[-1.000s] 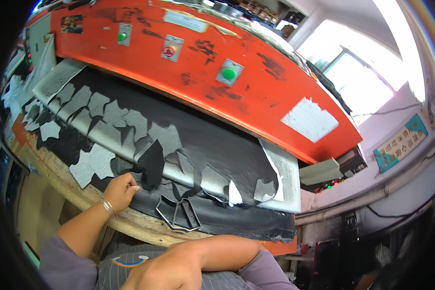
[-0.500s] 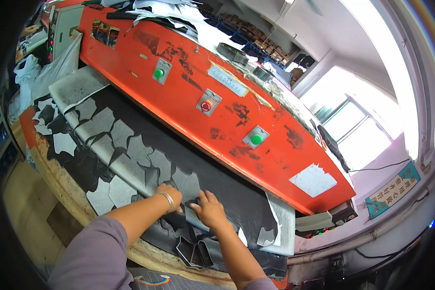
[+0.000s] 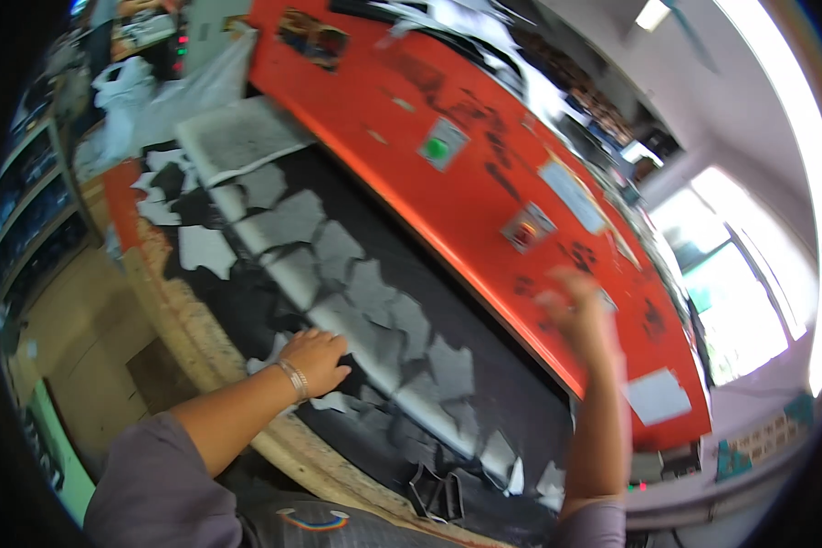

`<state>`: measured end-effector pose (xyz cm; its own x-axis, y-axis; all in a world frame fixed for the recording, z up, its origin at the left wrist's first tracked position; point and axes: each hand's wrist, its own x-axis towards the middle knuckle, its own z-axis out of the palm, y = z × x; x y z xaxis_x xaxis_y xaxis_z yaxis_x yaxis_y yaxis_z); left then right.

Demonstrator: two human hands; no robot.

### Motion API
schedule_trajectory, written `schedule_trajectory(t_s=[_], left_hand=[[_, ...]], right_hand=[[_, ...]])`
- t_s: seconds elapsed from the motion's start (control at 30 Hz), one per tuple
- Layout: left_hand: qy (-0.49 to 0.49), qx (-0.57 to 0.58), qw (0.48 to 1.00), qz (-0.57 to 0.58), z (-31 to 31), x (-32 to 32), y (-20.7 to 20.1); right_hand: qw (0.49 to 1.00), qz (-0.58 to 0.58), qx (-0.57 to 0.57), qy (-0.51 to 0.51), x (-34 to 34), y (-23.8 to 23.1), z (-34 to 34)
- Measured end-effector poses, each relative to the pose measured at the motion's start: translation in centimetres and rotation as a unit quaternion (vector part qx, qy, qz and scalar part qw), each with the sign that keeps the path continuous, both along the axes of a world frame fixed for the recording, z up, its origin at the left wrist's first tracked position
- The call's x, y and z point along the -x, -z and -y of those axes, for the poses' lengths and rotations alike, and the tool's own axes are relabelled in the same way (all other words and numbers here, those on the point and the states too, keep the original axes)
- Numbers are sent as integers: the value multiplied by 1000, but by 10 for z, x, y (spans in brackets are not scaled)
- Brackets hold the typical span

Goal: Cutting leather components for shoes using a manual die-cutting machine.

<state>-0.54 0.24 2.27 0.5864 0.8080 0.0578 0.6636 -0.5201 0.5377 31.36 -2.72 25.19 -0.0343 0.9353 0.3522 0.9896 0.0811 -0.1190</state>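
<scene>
Pale-blue label [image 3: 571,195] near blurred right hand [image 3: 577,306]

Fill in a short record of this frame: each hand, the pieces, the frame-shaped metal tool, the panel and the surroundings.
Left hand: palm down near the front edge of the pad; grip unclear
Right hand: raised before the panel, motion-blurred; contact unclear
Grey pieces: irregular, many on the dark sheet, some overlapping
Metal tool: near the wooden edge, apart from both hands
Panel: orange, scuffed; red button and green button visible
Surroundings: shelves left, bright window right
</scene>
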Motion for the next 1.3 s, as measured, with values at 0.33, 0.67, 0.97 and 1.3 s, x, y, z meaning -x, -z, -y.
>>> schedule_trajectory(t_s=[0.33,0.67,0.97,1.3], left_hand=[[-34,-22,988,151,58,54,18],[73,-16,963,260,21,32,2],[217,40,948,228,23,-68,16],[152,57,958,237,39,-238,32]], right_hand=[[943,236,-43,230,-23,-121,-167],[933,249,-245,82,-67,-117,-151],[968,146,-196,62,-19,-1,59],[963,-21,-153,222,-57,223,146]])
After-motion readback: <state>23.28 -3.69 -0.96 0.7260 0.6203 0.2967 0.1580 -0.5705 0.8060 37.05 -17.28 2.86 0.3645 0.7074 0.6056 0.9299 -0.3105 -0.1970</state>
